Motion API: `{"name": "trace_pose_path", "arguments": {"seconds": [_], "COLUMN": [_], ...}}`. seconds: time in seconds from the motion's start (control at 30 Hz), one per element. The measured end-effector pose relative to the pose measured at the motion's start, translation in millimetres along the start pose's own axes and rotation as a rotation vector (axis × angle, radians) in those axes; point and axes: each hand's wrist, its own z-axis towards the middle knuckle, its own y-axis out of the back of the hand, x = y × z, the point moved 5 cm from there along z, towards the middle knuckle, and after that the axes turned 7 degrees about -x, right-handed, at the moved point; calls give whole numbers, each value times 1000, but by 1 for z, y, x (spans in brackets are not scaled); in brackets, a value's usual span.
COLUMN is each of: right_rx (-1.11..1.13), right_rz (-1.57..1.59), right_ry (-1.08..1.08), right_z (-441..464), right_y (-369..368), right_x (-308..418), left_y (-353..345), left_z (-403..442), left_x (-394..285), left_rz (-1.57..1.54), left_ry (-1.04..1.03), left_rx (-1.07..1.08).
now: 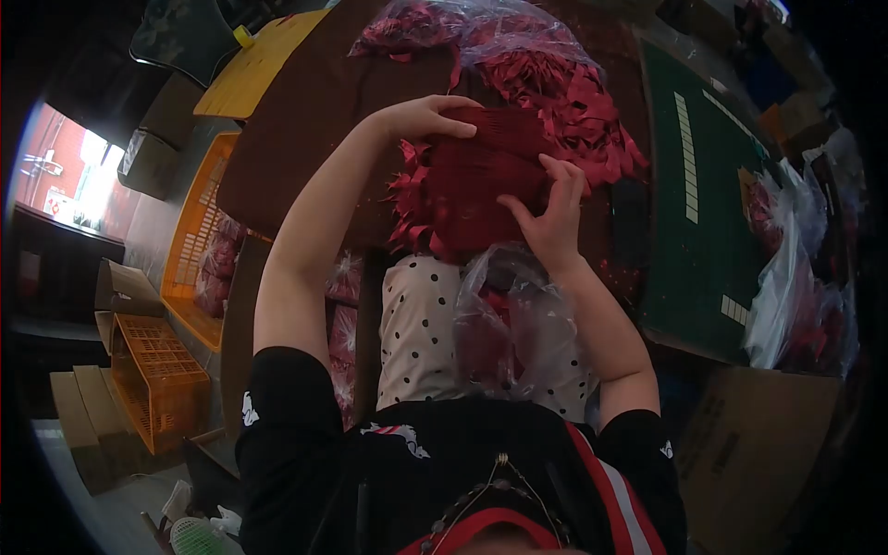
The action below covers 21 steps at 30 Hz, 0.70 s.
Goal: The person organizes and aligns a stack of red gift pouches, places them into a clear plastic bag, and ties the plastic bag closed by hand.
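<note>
A thick bundle of dark red strips (472, 199), pressed together, lies on the brown table in front of me, its loose ends fanning out on the left. My left hand (427, 117) grips the bundle's far left corner, thumb on top and fingers at the far edge. My right hand (555, 208) rests against its right side with thumb and fingers apart. Just beyond is a tangled heap of red strips (592, 116), partly under clear plastic (518, 32). A clear plastic bag (518, 314) with something red in it lies on my lap.
The brown table (305, 139) curves around in front. On the right stand a green board (689, 250) with pale rectangles and plastic bags (786, 268). Orange crates (162, 370) and cardboard boxes (88, 425) sit at left; a large carton (758, 453) is at lower right.
</note>
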Motion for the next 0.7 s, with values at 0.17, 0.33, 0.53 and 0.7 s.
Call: {"name": "trace_pose_path", "arguments": {"seconds": [0.17,0.33,0.53,0.7], "right_rx": [48,47,18,7], "right_rz": [-16,21,-27,-30], "right_ry": [0,40,70,52], "right_z": [-2,1,1,-1], "right_y": [2,0,1,3], "right_x": [5,7,11,13], "left_y": [-1,3,-3,-4], "left_z": [-2,2,-5,-7], "left_x": [-2,5,-6,-5], "left_rz": [-10,57,90,12], "left_ry": [23,-32,6,56], "left_rx": [-1,106,133,106]}}
